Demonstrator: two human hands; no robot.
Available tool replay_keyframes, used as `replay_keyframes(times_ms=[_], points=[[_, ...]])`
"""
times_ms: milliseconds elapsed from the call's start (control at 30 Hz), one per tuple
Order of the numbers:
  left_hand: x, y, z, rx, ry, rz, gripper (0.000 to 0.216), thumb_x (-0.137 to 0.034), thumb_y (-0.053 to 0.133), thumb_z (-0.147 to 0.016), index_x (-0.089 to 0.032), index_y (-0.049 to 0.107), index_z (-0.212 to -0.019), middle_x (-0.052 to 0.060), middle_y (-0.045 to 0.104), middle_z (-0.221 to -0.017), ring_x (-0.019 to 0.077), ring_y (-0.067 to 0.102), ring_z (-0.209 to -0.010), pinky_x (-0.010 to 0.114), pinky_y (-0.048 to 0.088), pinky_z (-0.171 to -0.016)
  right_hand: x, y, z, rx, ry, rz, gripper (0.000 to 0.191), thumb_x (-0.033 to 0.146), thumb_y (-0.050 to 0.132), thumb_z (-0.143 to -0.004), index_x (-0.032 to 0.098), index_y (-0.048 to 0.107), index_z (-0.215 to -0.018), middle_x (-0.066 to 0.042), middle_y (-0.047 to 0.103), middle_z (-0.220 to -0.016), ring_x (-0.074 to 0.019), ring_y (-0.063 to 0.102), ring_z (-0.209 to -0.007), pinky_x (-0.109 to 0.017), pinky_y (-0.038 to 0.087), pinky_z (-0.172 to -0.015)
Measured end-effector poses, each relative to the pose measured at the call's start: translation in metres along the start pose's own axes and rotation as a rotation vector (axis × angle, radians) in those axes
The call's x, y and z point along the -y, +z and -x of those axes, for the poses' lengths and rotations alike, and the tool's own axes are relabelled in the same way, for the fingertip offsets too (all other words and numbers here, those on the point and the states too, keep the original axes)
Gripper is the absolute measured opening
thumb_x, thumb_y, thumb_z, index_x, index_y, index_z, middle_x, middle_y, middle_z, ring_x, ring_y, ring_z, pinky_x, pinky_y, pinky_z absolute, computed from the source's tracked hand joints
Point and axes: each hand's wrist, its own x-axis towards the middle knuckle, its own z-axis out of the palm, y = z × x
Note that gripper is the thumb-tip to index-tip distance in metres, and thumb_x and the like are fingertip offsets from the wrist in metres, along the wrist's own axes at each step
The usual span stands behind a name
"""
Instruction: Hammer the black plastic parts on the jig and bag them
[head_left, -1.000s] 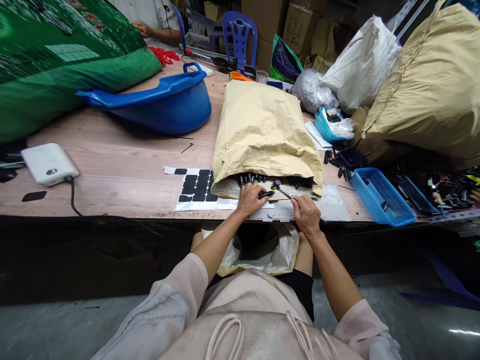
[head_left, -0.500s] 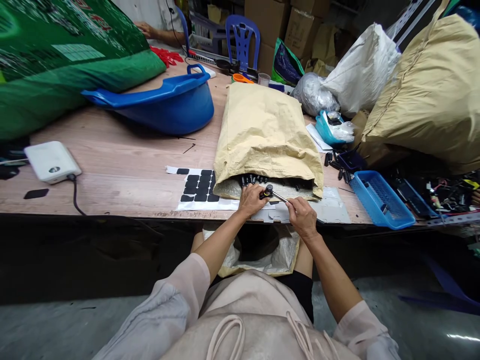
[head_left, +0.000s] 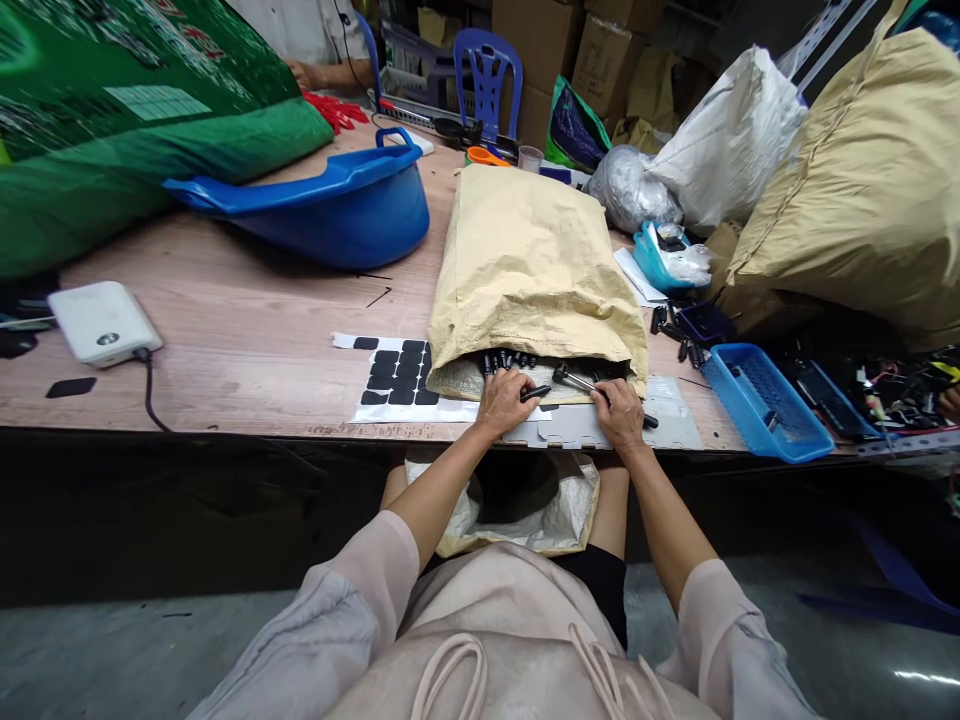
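At the table's front edge my left hand (head_left: 502,402) is closed on a small black cylindrical part (head_left: 535,392). My right hand (head_left: 619,412) grips the handle of a small metal hammer (head_left: 574,379), whose head hovers just right of the black part. Both hands rest at the open mouth of a tan woven sack (head_left: 532,272) lying flat on the table, with several black parts (head_left: 504,359) showing inside its mouth. A white sheet of black adhesive pads (head_left: 397,373) lies left of my left hand.
A blue plastic basin (head_left: 337,205) and a green sack (head_left: 112,120) sit at the back left, a white device with cable (head_left: 101,322) at the left. A blue tray (head_left: 757,400) and big tan sack (head_left: 862,180) stand right. An open bag (head_left: 525,505) lies in my lap. Another person's arm (head_left: 322,72) rests far back.
The hammer head came down onto the black part half a second ago and has now swung back up and to the right. My left hand stayed in place.
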Motion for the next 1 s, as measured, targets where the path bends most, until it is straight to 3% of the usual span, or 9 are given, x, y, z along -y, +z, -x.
replay_keyframes(times_ms=[333,467,567,700,833,1000], points=[[0.004,0.001,0.002,-0.024,0.038,-0.035,0.009,-0.028,0.075,-0.085,-0.024,0.071,-0.092,0.004,0.071,-0.099,0.0270,0.058,-0.102,0.042,0.043,-0.093,0.005,0.000,0.002,0.060,0.028,-0.005,0.017,0.029,0.060,-0.097,0.023,0.074,-0.105,-0.008,0.069,-0.101,-0.0257,0.058,-0.096,-0.039,0.044,-0.088],[0.002,-0.003,0.009,-0.071,0.144,-0.032,0.010,-0.030,0.072,-0.089,-0.023,0.072,-0.097,0.006,0.071,-0.098,0.0270,0.058,-0.101,0.043,0.044,-0.093,0.004,0.000,0.001,0.088,0.035,-0.010,0.017,0.030,0.059,-0.098,0.024,0.074,-0.101,-0.007,0.069,-0.100,-0.0248,0.057,-0.095,-0.038,0.043,-0.087],[-0.005,-0.007,0.035,-0.022,0.313,0.004,0.014,-0.034,0.067,-0.094,-0.022,0.071,-0.102,0.008,0.070,-0.098,0.0258,0.060,-0.100,0.040,0.046,-0.092,0.004,0.000,0.001,0.104,0.035,-0.019,0.017,0.029,0.059,-0.098,0.023,0.074,-0.099,-0.007,0.068,-0.099,-0.0248,0.056,-0.095,-0.038,0.043,-0.088],[-0.014,0.003,0.088,0.190,0.424,0.091,0.020,-0.036,0.059,-0.098,-0.024,0.071,-0.110,0.008,0.070,-0.102,0.0216,0.066,-0.094,0.034,0.051,-0.086,0.004,0.000,0.002,0.107,0.050,-0.019,0.016,0.029,0.060,-0.097,0.023,0.074,-0.100,-0.008,0.068,-0.100,-0.0253,0.056,-0.096,-0.038,0.042,-0.089],[-0.009,0.031,0.122,0.345,0.224,0.049,0.019,-0.032,0.061,-0.095,-0.027,0.072,-0.110,0.005,0.073,-0.107,0.0206,0.071,-0.096,0.031,0.054,-0.084,0.005,0.000,0.002,0.111,0.066,-0.030,0.015,0.029,0.060,-0.096,0.024,0.074,-0.100,-0.007,0.068,-0.099,-0.0257,0.056,-0.096,-0.039,0.043,-0.089],[0.004,0.053,0.123,0.481,-0.139,-0.155,0.029,-0.029,0.062,-0.094,-0.026,0.071,-0.121,0.009,0.078,-0.111,0.0272,0.074,-0.105,0.036,0.055,-0.088,0.005,0.000,0.001,0.098,0.067,-0.034,0.015,0.028,0.060,-0.096,0.024,0.074,-0.099,-0.007,0.068,-0.099,-0.0252,0.057,-0.096,-0.038,0.043,-0.089]])
